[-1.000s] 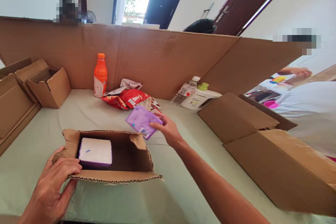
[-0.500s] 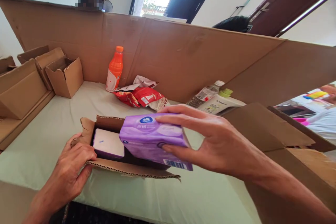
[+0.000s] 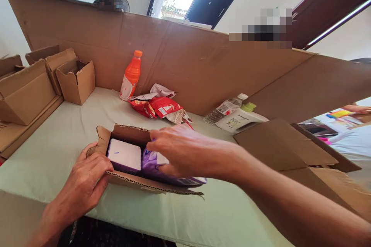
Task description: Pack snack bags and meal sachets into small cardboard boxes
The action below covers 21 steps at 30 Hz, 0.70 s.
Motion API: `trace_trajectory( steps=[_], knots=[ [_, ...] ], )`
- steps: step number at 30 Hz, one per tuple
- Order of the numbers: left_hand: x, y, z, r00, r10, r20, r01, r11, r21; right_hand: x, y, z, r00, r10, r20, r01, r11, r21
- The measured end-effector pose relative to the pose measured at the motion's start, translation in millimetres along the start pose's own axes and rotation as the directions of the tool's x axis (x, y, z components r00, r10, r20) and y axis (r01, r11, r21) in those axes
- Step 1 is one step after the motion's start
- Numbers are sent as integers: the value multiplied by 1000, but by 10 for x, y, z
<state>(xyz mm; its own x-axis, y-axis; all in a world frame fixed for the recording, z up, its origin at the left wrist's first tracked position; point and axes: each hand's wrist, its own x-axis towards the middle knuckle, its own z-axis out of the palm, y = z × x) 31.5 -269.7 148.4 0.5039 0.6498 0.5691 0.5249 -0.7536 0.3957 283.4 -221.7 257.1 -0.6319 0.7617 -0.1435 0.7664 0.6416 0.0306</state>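
Partly hidden purple pack (image 3: 148,163), slanted in carton (image 3: 131,134).

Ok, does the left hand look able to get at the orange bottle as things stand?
Probably, once the left hand lets go of the open cardboard box. The orange bottle stands beyond it, with the red snack packet mostly to its right, leaving its left side free.
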Motion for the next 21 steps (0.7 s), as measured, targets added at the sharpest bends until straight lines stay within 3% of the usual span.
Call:
trace_trajectory(
  steps=[2,3,5,7,9,11,13,14,16,18,21],
  knots=[
    [2,3,-5,1000,-3,-7,3,1000,-2,27,-27,118,989,-13,145,19,999,-34],
    [1,3,-7,1000,-7,-10,7,1000,-6,7,-21,181,988,-16,152,17,1000,-6],
    [-2,-2,-12,1000,-13,-13,13,1000,-15,-105,32,307,998,-11,57,6,995,97],
    [-11,-10,-13,1000,-8,-18,8,1000,-21,-301,124,417,993,18,-116,3,984,176],
    [-32,-15,-6,999,14,-40,-14,1000,-20,-546,214,509,937,84,-338,-3,972,236],
    [-71,-17,9,997,8,-83,-9,1000,-16,-794,270,602,836,170,-522,-8,955,297],
    [-125,-23,34,984,-66,-164,65,998,-9,-1004,285,721,755,252,-605,-28,935,355],
    [-154,-29,50,966,-117,-229,116,993,-20,-1086,282,796,737,284,-613,-42,925,379],
    [-206,-48,89,910,-213,-355,188,977,-104,-1191,262,969,734,330,-594,-63,903,425],
    [-237,-63,137,870,-289,-399,217,952,-217,-1218,235,1150,748,347,-566,-56,883,466],
    [-236,-48,212,896,-340,-286,284,933,-220,-1141,184,1378,778,318,-542,-17,873,488]
  ],
)
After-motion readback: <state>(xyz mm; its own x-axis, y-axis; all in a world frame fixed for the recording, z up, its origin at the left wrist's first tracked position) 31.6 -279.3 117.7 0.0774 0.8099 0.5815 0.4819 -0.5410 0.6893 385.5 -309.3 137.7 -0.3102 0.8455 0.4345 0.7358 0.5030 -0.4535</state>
